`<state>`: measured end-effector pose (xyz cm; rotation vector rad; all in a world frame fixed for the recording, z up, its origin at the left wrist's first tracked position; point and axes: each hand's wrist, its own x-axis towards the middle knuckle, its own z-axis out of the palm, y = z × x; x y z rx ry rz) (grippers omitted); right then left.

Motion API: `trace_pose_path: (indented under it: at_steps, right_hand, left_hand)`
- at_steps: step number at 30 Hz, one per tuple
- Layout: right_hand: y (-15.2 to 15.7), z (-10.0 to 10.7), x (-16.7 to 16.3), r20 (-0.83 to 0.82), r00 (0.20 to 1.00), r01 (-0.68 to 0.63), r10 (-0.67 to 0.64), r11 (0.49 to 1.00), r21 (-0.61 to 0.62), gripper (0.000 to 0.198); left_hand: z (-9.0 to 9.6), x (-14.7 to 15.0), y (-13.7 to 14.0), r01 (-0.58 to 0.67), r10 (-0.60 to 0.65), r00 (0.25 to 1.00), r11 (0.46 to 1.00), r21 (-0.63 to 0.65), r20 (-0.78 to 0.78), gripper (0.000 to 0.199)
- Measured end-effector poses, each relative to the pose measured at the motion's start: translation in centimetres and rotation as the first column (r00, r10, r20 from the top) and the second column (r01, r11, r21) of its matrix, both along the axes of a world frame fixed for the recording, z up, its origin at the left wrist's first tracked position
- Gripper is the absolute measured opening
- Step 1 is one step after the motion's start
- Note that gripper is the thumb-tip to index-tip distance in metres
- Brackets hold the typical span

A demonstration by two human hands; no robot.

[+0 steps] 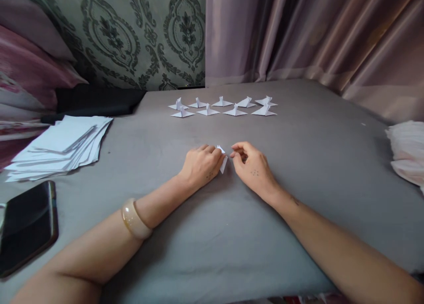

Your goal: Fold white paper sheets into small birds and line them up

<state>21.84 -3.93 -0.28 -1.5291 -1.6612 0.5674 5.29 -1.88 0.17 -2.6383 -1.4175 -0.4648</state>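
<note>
My left hand (pixel 202 161) is closed around a small folded white paper figure (pixel 223 164), whose pointed ends stick out on the right side of the fingers. Most of the figure lies hidden under that hand. Just to the right, apart from the paper by a small gap, is my right hand (pixel 253 165). Its fingers are loosely curled, with a gap between the fingertips, and no object shows in them. Beyond both hands, several finished-looking folded white paper figures (pixel 235 111) stand in two rows, each with wide flat points and a raised middle.
A stack of white paper sheets (pixel 62 140) lies at the left, with a dark phone (pixel 28 226) nearer me. Black cloth (pixel 99 100) is behind the stack. A whitish bundle (pixel 409 149) sits at the right edge of the grey-covered surface (pixel 314 162). Curtains (pixel 298 34) hang behind.
</note>
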Motion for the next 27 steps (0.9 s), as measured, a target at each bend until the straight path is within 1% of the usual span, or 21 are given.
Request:
trace_pose_path:
  at_steps: [2, 3, 4, 5, 6, 7, 8, 9, 10, 11, 12, 13, 15, 16, 18, 20, 22, 24, 25, 27]
  right_hand:
    - [0.1, -0.1, 0.0, -0.035, 0.999, -0.004, 0.004, 1.0, 0.007, 0.022]
    - [0.2, -0.2, 0.0, -0.059, 0.998, -0.003, 0.004, 1.0, 0.011, 0.022]
    - [0.3, -0.3, 0.0, -0.087, 0.996, 0.002, -0.001, 1.0, 0.011, 0.023]
    - [0.4, -0.3, 0.0, -0.116, 0.993, 0.009, -0.008, 1.0, 0.007, 0.022]
    - [0.5, -0.4, 0.0, -0.146, 0.989, 0.019, -0.019, 1.0, 0.0, 0.022]
    - [0.6, -0.4, 0.1, -0.177, 0.984, 0.033, -0.034, 0.999, -0.01, 0.02]
    - [0.7, -0.4, 0.1, -0.211, 0.976, 0.045, -0.049, 0.999, -0.025, 0.019]
    - [0.8, -0.4, 0.1, -0.249, 0.967, 0.049, -0.059, 0.998, -0.047, 0.02]
    - [0.8, -0.4, 0.0, -0.293, 0.954, 0.042, -0.063, 0.996, -0.077, 0.022]
    - [0.9, -0.3, 0.0, -0.342, 0.938, 0.025, -0.063, 0.993, -0.114, 0.027]
    - [0.8, -0.2, -0.1, -0.395, 0.917, -0.001, -0.061, 0.988, -0.155, 0.032]
    - [0.8, -0.1, -0.1, -0.446, 0.893, -0.035, -0.057, 0.98, -0.194, 0.036]
    - [0.7, 0.2, -0.3, -0.531, 0.846, -0.1, -0.047, 0.964, -0.246, 0.043]
    - [0.6, 0.4, -0.4, -0.562, 0.826, -0.126, -0.043, 0.958, -0.259, 0.044]
    - [0.5, 0.7, -0.5, -0.603, 0.797, -0.157, -0.041, 0.949, -0.272, 0.043]
    - [0.4, 0.9, -0.5, -0.624, 0.779, -0.161, -0.057, 0.944, -0.288, 0.039]
    - [0.4, 1.1, -0.4, -0.632, 0.772, -0.163, -0.071, 0.939, -0.304, 0.036]
    - [0.5, 1.2, -0.2, -0.629, 0.774, -0.177, -0.068, 0.931, -0.318, 0.035]
    - [0.5, 1.2, -0.1, -0.623, 0.78, -0.185, -0.062, 0.928, -0.324, 0.034]
    - [0.6, 1.1, 0.2, -0.604, 0.796, -0.195, -0.052, 0.921, -0.336, 0.033]
  left_hand:
    - [0.2, 0.0, 0.0, -0.05, 0.052, 0.997, 0.998, -0.034, 0.06, 0.037]
    - [0.3, 0.0, 0.0, -0.085, 0.093, 0.989, 0.994, -0.073, 0.117, 0.034]
    - [0.4, -0.1, 0.1, -0.116, 0.141, 0.97, 0.984, -0.135, 0.195, 0.031]
    - [0.4, -0.2, 0.2, -0.131, 0.195, 0.935, 0.966, -0.223, 0.295, 0.027]
    - [0.5, -0.2, 0.3, -0.122, 0.257, 0.874, 0.937, -0.327, 0.412, 0.023]
    - [0.6, -0.3, 0.4, -0.08, 0.328, 0.784, 0.896, -0.438, 0.528, 0.02]
    - [0.6, -0.3, 0.5, -0.009, 0.404, 0.669, 0.844, -0.536, 0.624, 0.017]
    - [0.6, -0.3, 0.7, 0.082, 0.478, 0.547, 0.786, -0.612, 0.687, 0.016]
    - [0.6, -0.3, 0.8, 0.178, 0.546, 0.433, 0.729, -0.661, 0.718, 0.015]
    - [0.6, -0.3, 0.9, 0.262, 0.604, 0.334, 0.678, -0.686, 0.724, 0.015]
    - [0.6, -0.2, 0.9, 0.334, 0.648, 0.254, 0.638, -0.694, 0.718, 0.016]
    - [0.6, -0.2, 0.9, 0.394, 0.68, 0.195, 0.606, -0.691, 0.707, 0.017]
    - [0.5, 0.0, 0.7, 0.491, 0.715, 0.121, 0.56, -0.668, 0.688, 0.02]
    - [0.5, 0.0, 0.6, 0.527, 0.724, 0.105, 0.541, -0.656, 0.682, 0.021]
    - [0.5, 0.0, 0.4, 0.584, 0.734, 0.105, 0.5, -0.639, 0.671, 0.021]
    - [0.6, 0.0, 0.3, 0.624, 0.741, 0.126, 0.458, -0.633, 0.66, 0.021]
    - [0.7, 0.0, 0.3, 0.638, 0.737, 0.167, 0.425, -0.642, 0.655, 0.026]
    - [0.9, -0.1, 0.3, 0.602, 0.711, 0.235, 0.429, -0.673, 0.663, 0.032]
    - [0.9, -0.2, 0.3, 0.557, 0.692, 0.28, 0.448, -0.699, 0.666, 0.033]
    - [1.0, -0.3, 0.2, 0.421, 0.649, 0.384, 0.509, -0.751, 0.656, 0.03]
